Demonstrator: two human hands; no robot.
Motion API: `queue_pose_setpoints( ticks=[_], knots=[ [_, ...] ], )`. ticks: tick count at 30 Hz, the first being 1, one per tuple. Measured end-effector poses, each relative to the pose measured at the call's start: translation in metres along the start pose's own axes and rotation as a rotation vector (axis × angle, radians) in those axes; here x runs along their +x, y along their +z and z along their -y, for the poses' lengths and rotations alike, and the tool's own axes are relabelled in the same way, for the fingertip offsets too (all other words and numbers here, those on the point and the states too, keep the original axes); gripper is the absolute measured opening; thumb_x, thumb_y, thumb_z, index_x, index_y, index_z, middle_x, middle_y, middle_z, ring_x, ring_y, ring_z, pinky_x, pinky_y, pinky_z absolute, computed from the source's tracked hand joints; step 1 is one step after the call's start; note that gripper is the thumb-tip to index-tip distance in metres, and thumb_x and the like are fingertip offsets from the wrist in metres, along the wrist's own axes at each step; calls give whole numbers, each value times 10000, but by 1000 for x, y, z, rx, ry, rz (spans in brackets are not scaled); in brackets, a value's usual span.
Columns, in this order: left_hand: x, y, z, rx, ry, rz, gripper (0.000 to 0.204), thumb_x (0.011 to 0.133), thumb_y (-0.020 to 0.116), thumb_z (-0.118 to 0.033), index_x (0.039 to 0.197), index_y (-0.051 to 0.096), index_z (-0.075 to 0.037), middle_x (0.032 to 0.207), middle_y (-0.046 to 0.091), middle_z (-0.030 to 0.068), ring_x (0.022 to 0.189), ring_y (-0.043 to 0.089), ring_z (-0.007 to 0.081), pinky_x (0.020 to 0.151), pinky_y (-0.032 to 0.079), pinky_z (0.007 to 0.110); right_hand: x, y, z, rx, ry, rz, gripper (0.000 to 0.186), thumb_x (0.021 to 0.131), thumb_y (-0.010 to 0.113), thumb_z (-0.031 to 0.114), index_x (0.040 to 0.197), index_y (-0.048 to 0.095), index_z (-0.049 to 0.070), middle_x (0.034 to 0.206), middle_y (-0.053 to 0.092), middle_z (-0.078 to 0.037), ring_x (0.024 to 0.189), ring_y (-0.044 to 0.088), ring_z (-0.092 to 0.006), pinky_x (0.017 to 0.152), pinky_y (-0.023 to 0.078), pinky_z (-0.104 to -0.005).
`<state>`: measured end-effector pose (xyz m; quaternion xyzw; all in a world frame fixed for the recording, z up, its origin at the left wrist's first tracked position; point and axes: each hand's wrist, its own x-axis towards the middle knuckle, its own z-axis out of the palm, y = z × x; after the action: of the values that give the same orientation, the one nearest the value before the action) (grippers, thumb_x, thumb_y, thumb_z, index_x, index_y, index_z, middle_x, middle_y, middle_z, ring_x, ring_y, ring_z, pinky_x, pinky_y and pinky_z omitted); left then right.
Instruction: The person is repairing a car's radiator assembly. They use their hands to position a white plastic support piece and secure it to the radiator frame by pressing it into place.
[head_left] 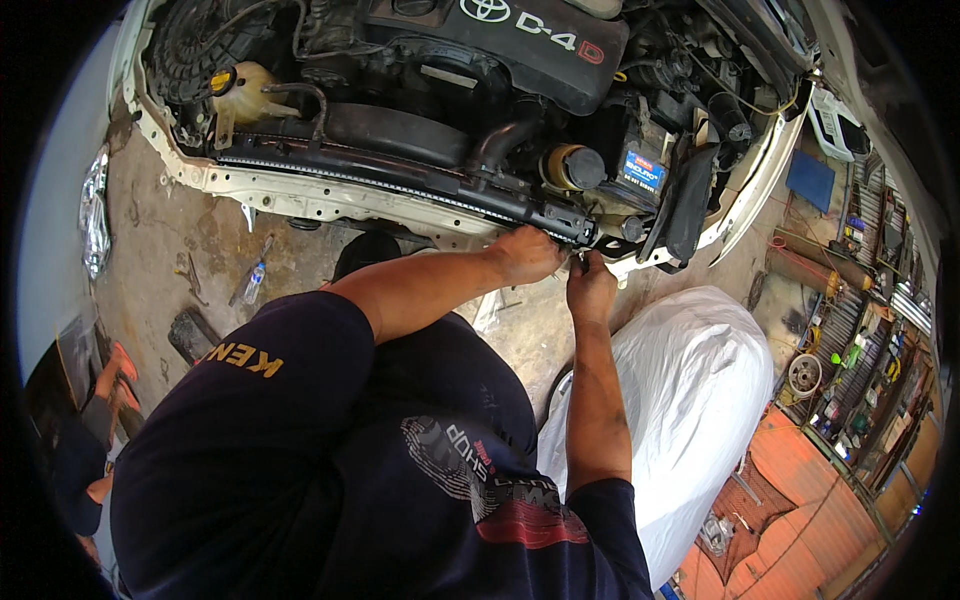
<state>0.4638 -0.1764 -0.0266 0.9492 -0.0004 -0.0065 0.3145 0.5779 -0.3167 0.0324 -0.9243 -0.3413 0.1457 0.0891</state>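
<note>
My left hand (pixel 530 255) is closed, knuckles up, at the right end of the long black radiator (pixel 400 188). Its fingertips are hidden against the cream front panel (pixel 345 200) of the car. Close beside it, my right hand (pixel 592 287) is raised with thumb and fingertips pinched together at a small, shiny metal piece (pixel 581 256), too small to name. This lies just below the radiator's black end fitting (pixel 575 225). Whether the left fingers hold anything does not show.
Behind the radiator are the engine cover (pixel 530 45), a coolant bottle (pixel 250 95) and a battery (pixel 642 170). A white-covered part (pixel 690 370) stands at my right. A water bottle (pixel 255 280) lies on the floor; another person (pixel 85 450) is at far left.
</note>
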Motion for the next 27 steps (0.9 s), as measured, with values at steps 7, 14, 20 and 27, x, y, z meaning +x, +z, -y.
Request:
queue_pose_setpoints(
  ticks=[7, 14, 20, 27],
  knots=[
    [0, -2, -3, -8, -37, -13, 322, 1051, 504, -184, 1126, 744, 16, 975, 788, 179, 905, 779, 334, 766, 629, 470, -4, 11, -11, -128, -96, -63, 161, 931, 757, 202, 935, 703, 50, 870, 757, -219, 828, 739, -452, 735, 587, -528],
    [-1, -13, -7, 14, -22, 37, 325, 1016, 531, -153, 1216, 718, 23, 979, 786, 183, 913, 783, 319, 762, 633, 460, 0, 6, -9, -158, 9, -5, 210, 951, 738, 263, 935, 716, 55, 877, 753, -232, 821, 736, -454, 737, 577, -559],
    [2, 3, -1, 26, -11, -16, 330, 1050, 504, -175, 1203, 720, 23, 985, 782, 187, 886, 778, 336, 750, 631, 482, 5, -3, 6, -229, 49, 51, 204, 962, 707, 258, 959, 681, 56, 895, 757, -222, 849, 735, -452, 749, 573, -573],
    [-2, 3, -2, 62, 13, -35, 335, 1064, 497, -196, 1229, 718, -8, 988, 782, 170, 885, 777, 332, 756, 629, 480, 0, 0, -2, -62, -65, 7, 162, 932, 731, 194, 963, 658, 53, 881, 750, -234, 839, 729, -468, 737, 568, -570]
  ],
)
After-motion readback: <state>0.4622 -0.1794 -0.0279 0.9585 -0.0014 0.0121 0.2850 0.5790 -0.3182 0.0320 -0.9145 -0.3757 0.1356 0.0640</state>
